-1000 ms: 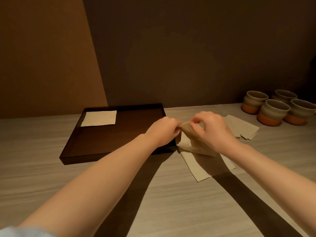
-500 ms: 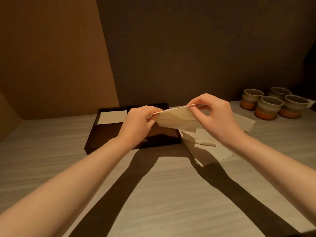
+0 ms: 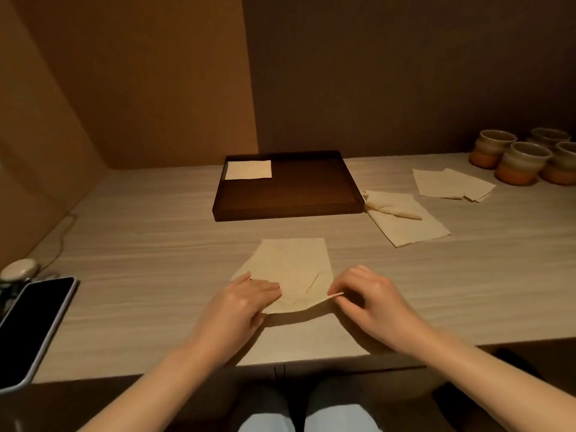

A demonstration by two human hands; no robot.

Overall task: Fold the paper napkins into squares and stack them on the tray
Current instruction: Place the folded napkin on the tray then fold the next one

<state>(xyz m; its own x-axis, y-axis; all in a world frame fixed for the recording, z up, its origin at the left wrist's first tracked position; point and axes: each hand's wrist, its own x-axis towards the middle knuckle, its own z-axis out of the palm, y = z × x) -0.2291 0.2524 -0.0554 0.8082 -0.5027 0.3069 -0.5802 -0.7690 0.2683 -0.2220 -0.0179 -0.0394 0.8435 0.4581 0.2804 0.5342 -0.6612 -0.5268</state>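
A cream paper napkin (image 3: 293,263) lies on the table in front of me, its near edge lifted. My left hand (image 3: 246,302) pinches its near left corner. My right hand (image 3: 371,302) pinches the near right corner between thumb and fingers. Beyond it stands a dark brown tray (image 3: 311,194) with one folded napkin square (image 3: 248,169) in its far left corner. To the right of the tray lie a crumpled napkin on a flat one (image 3: 405,222) and a small pile of flat napkins (image 3: 452,183).
Several two-tone ceramic cups (image 3: 523,160) stand at the back right. A phone (image 3: 31,325) lies at the left table edge, with a small white round object (image 3: 18,269) and a cable behind it. Walls close in behind and at left.
Both hands brought one napkin from the pile beside the tray, lifted it in the air, then laid it down on the table close to me. The view widened and tilted down.
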